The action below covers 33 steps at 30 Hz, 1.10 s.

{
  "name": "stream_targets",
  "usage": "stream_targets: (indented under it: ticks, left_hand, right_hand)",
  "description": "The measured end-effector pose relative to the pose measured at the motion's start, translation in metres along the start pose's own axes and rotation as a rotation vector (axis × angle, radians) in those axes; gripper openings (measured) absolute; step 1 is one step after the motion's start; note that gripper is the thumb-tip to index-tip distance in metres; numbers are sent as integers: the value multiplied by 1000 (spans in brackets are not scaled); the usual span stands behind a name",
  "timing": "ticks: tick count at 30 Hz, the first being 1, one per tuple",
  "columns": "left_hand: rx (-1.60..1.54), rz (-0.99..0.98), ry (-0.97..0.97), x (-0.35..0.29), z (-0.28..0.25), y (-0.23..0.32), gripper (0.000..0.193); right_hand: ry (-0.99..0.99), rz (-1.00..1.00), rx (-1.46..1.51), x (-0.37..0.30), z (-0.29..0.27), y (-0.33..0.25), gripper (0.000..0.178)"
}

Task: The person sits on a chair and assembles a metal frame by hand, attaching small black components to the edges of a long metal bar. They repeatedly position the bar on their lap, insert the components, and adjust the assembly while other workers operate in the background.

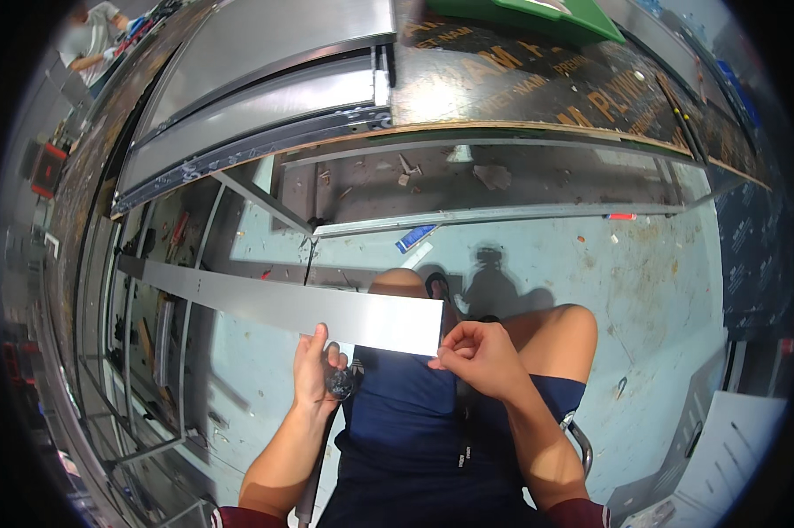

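A long, flat, shiny metal strip point(318, 301) runs from the left, above my lap, to its squared end in front of me. My right hand point(485, 359) is closed in a pinch at the near corner of that end. Whether a thin film lies between the fingertips is too small to tell. Just below the strip's near edge is my left hand point(313, 374), its thumb up along that edge. Its fingers curl round a small, dark, glossy round lump point(340, 383); what it is made of does not show.
Ahead stands a workbench with a printed plywood top point(502, 88). On it are large metal panels point(274, 53) and a green tray point(537, 13). A metal rack point(186, 352) is at left. Scraps and a blue packet point(416, 238) lie on the floor. Another person point(89, 48) is far left.
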<state>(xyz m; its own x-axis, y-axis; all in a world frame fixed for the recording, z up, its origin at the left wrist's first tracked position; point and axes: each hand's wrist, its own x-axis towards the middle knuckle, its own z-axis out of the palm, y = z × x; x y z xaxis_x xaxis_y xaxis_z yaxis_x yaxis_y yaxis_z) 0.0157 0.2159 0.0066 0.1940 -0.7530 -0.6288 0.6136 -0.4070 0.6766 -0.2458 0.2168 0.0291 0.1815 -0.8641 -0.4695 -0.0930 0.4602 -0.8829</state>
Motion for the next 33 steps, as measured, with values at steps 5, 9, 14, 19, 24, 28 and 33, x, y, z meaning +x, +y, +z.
stream_targets:
  ticks: [5,9,14,19,24,28,33]
  left_hand:
    - [7,-41,2,-3,0,1,35]
    - [9,-38,12,3,-6,-4,37]
    - [3,-10,33,11,-13,-6,38]
    - [1,10,7,12,-15,-3,38]
    - [1,-41,61,11,-13,-3,38]
    - [-7,-27,39,12,-12,-3,37]
    - [10,-26,36,11,-15,-3,34]
  right_hand:
    - [-65,61,-190,3,0,-17,15]
    - [-77,92,-250,11,5,-16,13]
    - [-68,116,-242,18,13,-7,11]
    - [-164,149,84,14,8,-3,8]
    - [-173,139,137,9,3,-5,8]
    - [-161,99,-162,11,6,-7,10]
    - [-189,154,-250,21,6,-9,13]
